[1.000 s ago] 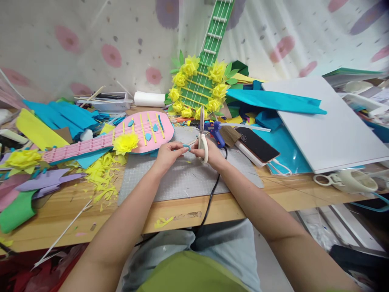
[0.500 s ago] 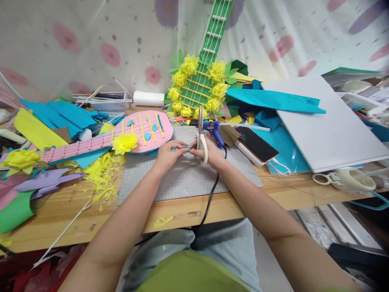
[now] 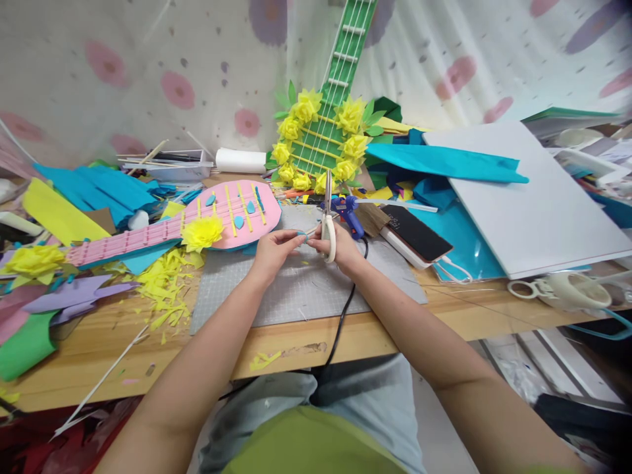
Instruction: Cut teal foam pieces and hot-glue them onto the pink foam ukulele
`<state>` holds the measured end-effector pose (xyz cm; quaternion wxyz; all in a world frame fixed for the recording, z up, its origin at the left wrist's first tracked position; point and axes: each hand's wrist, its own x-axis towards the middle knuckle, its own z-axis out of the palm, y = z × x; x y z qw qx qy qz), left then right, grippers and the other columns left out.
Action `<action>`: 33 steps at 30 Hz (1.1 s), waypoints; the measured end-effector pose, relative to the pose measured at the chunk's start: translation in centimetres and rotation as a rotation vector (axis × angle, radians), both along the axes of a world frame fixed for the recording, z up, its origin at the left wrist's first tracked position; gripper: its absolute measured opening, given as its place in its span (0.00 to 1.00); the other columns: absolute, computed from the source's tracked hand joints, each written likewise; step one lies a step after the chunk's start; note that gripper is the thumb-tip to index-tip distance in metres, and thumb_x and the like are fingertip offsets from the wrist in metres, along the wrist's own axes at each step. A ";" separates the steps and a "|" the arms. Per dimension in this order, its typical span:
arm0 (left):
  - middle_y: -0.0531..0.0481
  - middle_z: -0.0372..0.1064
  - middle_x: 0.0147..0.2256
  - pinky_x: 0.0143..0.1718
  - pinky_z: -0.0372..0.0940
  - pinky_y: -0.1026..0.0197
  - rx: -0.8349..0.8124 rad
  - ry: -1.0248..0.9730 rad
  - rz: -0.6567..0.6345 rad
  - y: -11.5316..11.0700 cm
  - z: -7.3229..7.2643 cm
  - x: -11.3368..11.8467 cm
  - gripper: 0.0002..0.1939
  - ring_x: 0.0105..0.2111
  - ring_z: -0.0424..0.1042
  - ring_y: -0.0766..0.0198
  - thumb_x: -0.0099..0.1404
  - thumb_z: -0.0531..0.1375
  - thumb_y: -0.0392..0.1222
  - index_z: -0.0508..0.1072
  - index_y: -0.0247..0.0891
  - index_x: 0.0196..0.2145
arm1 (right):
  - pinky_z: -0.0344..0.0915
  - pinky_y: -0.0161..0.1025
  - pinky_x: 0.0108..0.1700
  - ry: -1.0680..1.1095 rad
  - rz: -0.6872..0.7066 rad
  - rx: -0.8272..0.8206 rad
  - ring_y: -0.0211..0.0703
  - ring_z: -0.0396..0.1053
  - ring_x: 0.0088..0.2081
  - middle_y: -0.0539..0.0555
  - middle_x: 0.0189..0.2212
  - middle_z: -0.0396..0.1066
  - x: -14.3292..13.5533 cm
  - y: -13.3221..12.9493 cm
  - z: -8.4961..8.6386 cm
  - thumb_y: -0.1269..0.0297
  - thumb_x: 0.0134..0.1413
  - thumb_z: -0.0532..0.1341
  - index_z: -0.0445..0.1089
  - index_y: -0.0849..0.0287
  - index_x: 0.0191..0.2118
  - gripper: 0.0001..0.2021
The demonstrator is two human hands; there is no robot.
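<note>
My left hand (image 3: 276,251) is closed in a pinch on a small blue piece (image 3: 303,235), most of it hidden by the fingertips. Close beside it, my right hand (image 3: 343,249) holds a pair of scissors (image 3: 328,230) with white handles, the blades pointing up and away. The right fingertips meet the left ones near the blue piece. Both hands are over the grey cutting mat (image 3: 281,299). Left of them lies a pink paper guitar (image 3: 254,207) with a yellow paper flower (image 3: 202,232) and small blue drops on it.
Behind the hands a green paper guitar (image 3: 340,79) with yellow flowers leans upright. A blue glue gun (image 3: 349,214), its black cord crossing the mat, lies near a phone (image 3: 417,230). Right are a white board (image 3: 533,217) and a cup (image 3: 573,289); left, yellow scraps (image 3: 165,283).
The fingers have shifted slightly around the small blue piece, less of which now shows. The scissors have tilted a little; they stay in my right hand.
</note>
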<state>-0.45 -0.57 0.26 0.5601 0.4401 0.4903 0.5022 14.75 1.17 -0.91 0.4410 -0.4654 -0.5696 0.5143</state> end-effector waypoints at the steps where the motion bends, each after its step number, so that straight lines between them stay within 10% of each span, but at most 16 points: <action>1: 0.48 0.73 0.31 0.31 0.67 0.62 -0.013 -0.026 0.009 -0.1 0.1 0.1 0.19 0.32 0.69 0.64 0.38 0.70 0.49 0.78 0.35 0.28 | 0.56 0.36 0.27 0.003 -0.001 0.003 0.35 0.59 0.25 0.47 0.24 0.63 0.0 0.0 0.0 0.47 0.29 0.68 0.55 0.56 0.29 0.26; 14: 0.48 0.73 0.35 0.41 0.66 0.57 0.297 0.127 0.052 0.9 -0.1 -1.8 0.05 0.39 0.70 0.60 0.43 0.67 0.41 0.77 0.39 0.22 | 0.49 0.38 0.37 -0.882 0.250 0.431 0.39 0.59 0.30 0.50 0.27 0.65 4.2 0.1 1.4 0.46 0.44 0.62 0.60 0.58 0.30 0.19; 33: 0.49 0.71 0.30 0.43 0.64 0.58 0.458 0.233 -0.046 0.8 1.0 -2.4 0.01 0.36 0.70 0.62 0.47 0.65 0.38 0.76 0.40 0.21 | 0.43 0.36 0.29 -1.042 0.169 0.407 0.38 0.54 0.24 0.49 0.19 0.59 3.9 -0.8 2.1 0.39 0.43 0.57 0.63 0.56 0.26 0.23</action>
